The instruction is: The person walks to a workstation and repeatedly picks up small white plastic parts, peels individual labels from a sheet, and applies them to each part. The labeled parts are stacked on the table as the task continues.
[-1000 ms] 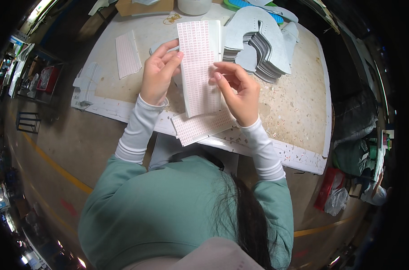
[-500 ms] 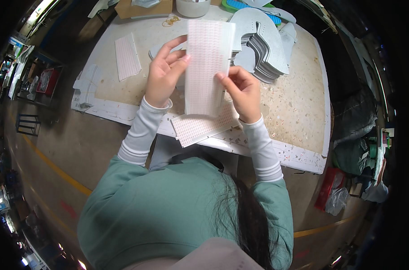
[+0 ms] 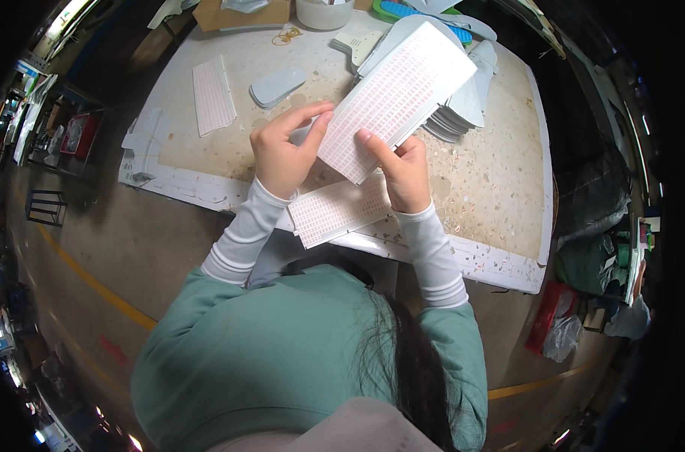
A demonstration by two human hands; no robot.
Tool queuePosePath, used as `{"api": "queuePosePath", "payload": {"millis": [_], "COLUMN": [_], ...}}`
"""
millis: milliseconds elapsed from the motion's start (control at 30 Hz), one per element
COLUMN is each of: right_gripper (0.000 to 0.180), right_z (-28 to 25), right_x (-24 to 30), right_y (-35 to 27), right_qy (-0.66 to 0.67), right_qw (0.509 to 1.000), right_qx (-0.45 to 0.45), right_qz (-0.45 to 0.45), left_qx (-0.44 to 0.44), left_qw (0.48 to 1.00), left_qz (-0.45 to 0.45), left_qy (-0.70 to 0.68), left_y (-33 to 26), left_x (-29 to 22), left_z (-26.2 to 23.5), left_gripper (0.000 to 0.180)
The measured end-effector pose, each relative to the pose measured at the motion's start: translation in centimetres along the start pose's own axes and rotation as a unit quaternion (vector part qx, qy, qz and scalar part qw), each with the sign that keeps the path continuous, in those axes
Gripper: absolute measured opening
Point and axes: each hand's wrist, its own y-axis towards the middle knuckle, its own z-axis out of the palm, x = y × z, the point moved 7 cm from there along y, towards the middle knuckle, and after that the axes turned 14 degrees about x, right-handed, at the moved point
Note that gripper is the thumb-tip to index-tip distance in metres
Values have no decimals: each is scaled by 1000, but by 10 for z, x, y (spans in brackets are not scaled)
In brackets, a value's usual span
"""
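Observation:
A white sheet stack of small pink-printed labels is held up tilted, its top leaning to the right. My right hand grips its lower right edge, thumb on the printed face and fingers behind. At the left edge, the thumb and fingertips of my left hand pinch together against the paper. Below both hands, more printed label sheets lie at the table's front edge. Behind the held sheets, a stack of curved light-grey cut pieces is partly hidden.
Another label sheet lies on the left of the worktable. Small rounded grey pieces lie nearer the middle. At the back stand a white tub and a cardboard box, with yellow bands in front.
The held label sheets have swung from upright to a rightward tilt. My left hand has moved slightly down and right, its fingertips now closed together. The small grey pieces have come into view.

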Motion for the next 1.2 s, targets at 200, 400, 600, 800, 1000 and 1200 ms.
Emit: {"api": "queuePosePath", "payload": {"millis": [200,400,600,800,1000,1200], "right_gripper": [24,26,30,34,27,16], "right_z": [4,5,-5,-62,9,19], "right_x": [-1,3,2,77,83,41], "right_y": [2,0,-1,-7,-2,21], "right_qy": [48,58,44,-138,-631,-575], "right_qw": [998,996,998,959,737,794], "right_qx": [-14,-35,-39,-166,87,151], "right_qz": [-43,-51,-29,-186,-226,-127], "left_qx": [18,69,117,195,251,283], "left_qw": [999,968,983,977,964,955], "left_qz": [5,-84,-85,-90,-39,-79], "left_qy": [30,-225,-110,8,84,30], "left_y": [-7,-8,-12,-11,0,2], "left_x": [-7,8,9,14,7,13], "left_z": [8,19,11,-19,-22,-14], "left_gripper": [20,21,20,14,19,21]}}
